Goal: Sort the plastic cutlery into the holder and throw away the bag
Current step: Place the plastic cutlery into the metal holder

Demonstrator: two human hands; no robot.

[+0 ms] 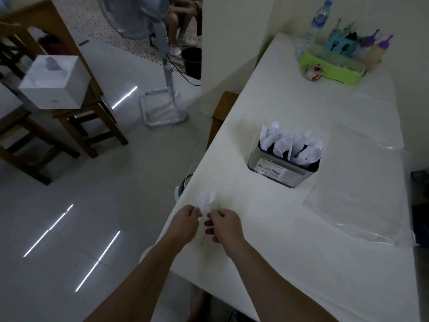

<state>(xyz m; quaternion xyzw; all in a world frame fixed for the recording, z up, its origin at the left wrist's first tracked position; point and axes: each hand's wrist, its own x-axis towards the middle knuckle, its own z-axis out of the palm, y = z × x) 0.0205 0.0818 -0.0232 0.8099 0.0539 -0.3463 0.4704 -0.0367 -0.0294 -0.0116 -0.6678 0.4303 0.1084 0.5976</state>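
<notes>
A small clear bag of white plastic cutlery (206,202) is held over the near left edge of the white table (290,228). My left hand (185,220) pinches its left side and my right hand (221,223) pinches its right side, fingers curled. The spoon ends stick out beyond my fingers. Further back stands the metal cutlery holder (282,169), filled with several white spoons and forks (291,144).
A clear plastic sheet (362,194) lies right of the holder. A green tray (332,66) with bottles and utensils sits at the far end. Below the table edge is a bin rim (185,182). Wooden chairs, a white box (54,82) and a fan stand (167,98) fill the left floor.
</notes>
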